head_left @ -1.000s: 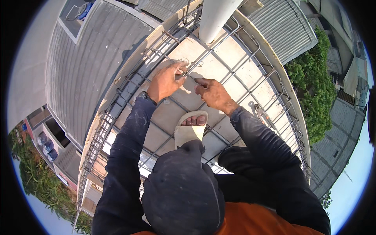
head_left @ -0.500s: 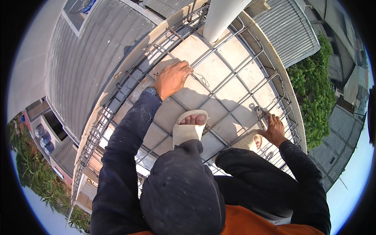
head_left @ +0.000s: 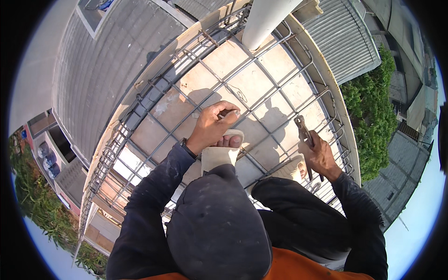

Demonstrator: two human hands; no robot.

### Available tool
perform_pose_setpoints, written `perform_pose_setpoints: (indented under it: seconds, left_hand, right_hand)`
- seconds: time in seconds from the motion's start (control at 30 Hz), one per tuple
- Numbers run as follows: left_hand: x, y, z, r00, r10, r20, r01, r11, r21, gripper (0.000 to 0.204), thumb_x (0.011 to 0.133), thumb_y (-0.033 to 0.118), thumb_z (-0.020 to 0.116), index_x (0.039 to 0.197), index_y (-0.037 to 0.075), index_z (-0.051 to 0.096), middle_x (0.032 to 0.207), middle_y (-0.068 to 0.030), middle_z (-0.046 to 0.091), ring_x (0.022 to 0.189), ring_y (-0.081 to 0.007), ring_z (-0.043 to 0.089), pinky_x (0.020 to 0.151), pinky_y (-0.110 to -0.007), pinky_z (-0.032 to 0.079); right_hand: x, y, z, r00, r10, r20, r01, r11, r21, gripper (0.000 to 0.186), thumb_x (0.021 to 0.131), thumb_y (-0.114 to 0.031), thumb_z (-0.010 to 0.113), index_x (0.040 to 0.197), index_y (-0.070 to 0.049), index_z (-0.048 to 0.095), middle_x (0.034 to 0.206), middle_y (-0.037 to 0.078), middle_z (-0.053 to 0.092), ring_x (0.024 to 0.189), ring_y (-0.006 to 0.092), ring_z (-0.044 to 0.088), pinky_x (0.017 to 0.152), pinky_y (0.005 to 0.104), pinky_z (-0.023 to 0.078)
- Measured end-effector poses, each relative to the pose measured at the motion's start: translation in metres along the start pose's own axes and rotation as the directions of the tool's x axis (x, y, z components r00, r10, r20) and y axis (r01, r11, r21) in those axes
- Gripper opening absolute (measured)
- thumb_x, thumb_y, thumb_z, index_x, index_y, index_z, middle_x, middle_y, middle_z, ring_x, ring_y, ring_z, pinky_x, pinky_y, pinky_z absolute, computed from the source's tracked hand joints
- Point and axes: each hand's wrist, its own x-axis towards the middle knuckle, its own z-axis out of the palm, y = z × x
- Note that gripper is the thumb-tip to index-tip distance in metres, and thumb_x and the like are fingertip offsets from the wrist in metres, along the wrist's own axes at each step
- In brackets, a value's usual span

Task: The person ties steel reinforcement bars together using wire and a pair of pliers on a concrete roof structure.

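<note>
A pair of metal pincers [head_left: 304, 129] is in my right hand [head_left: 319, 156], its fingers wrapped round the handles and the jaws pointing away from me. My left hand [head_left: 212, 125] hovers just beyond my left sandal [head_left: 219, 158], with thumb and fingers curled together. What it pinches, if anything, is too small to make out. Below both hands spreads a grid of steel reinforcing bars [head_left: 275, 85] over pale boards [head_left: 233, 56]. A loop of thin tie wire [head_left: 240, 95] lies on the grid beyond my left hand.
A white pipe [head_left: 261, 23] rises through the grid at the far end. Curved formwork edging [head_left: 336, 88] and bent bars border the deck. Past it lie corrugated roofs [head_left: 343, 39] and green trees [head_left: 371, 116]. My feet stand on the mesh.
My left hand has drawn back from the bars toward my left foot. My right hand has closed round the pincers and lifted them from the mesh.
</note>
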Motion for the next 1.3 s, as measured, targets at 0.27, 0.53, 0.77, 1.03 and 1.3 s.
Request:
perform_pose_setpoints:
  seconds: [0.27,0.53,0.77,1.03,1.3]
  left_hand:
    - [-0.006,0.019,0.035,0.968,-0.025,0.249,0.213,0.604,-0.768,0.035,0.111,0.037,0.061,0.133,0.010,0.061,0.108,-0.0085,0.074,0.088,-0.0101,0.071,0.052,-0.023,0.049]
    - [-0.005,-0.003,0.027,0.956,-0.262,0.134,0.225,0.358,-0.906,0.022,0.111,0.033,0.060,0.119,0.012,0.057,0.100,-0.0058,0.070,0.072,-0.0126,0.066,0.050,-0.029,0.052]
    - [0.007,0.002,0.027,0.944,-0.294,0.148,0.207,0.179,-0.962,0.024,0.114,0.034,0.049,0.124,0.013,0.055,0.112,-0.0077,0.070,0.093,-0.0165,0.067,0.069,-0.031,0.057]
    - [0.030,-0.010,0.024,0.948,-0.251,0.196,0.207,0.019,-0.978,0.030,0.117,0.024,0.037,0.125,0.001,0.054,0.121,-0.0151,0.068,0.105,-0.0222,0.071,0.090,-0.034,0.062]
    - [0.040,0.002,0.033,0.946,-0.242,0.217,0.184,-0.149,-0.971,0.034,0.117,0.023,0.037,0.118,-0.005,0.057,0.103,-0.0127,0.068,0.091,-0.0202,0.069,0.083,-0.035,0.062]
  right_hand:
    - [0.043,-0.166,-0.031,0.961,-0.107,0.257,0.098,0.994,0.050,0.032,0.099,-0.027,0.072,0.108,0.004,0.069,0.076,0.016,0.067,0.068,0.0277,0.066,0.070,0.0427,0.051]
    - [0.063,-0.185,-0.045,0.960,-0.271,0.065,0.270,0.846,-0.460,0.036,0.096,-0.023,0.074,0.124,-0.003,0.064,0.082,0.020,0.074,0.084,0.0410,0.075,0.076,0.0503,0.057]
    - [0.074,-0.207,-0.047,0.882,-0.470,-0.025,0.364,0.716,-0.596,0.016,0.096,-0.016,0.068,0.101,-0.001,0.070,0.085,0.019,0.073,0.080,0.0381,0.074,0.072,0.0479,0.058]
    - [0.090,-0.223,-0.045,0.909,-0.416,0.026,0.328,0.678,-0.658,0.022,0.097,-0.021,0.066,0.093,0.000,0.071,0.081,0.020,0.073,0.077,0.0395,0.074,0.071,0.0477,0.059]
    - [0.063,-0.256,-0.030,0.934,-0.232,0.272,0.356,0.655,-0.666,0.102,0.076,-0.064,0.086,0.139,0.010,0.054,0.118,0.022,0.066,0.110,0.0353,0.071,0.086,0.0444,0.060]
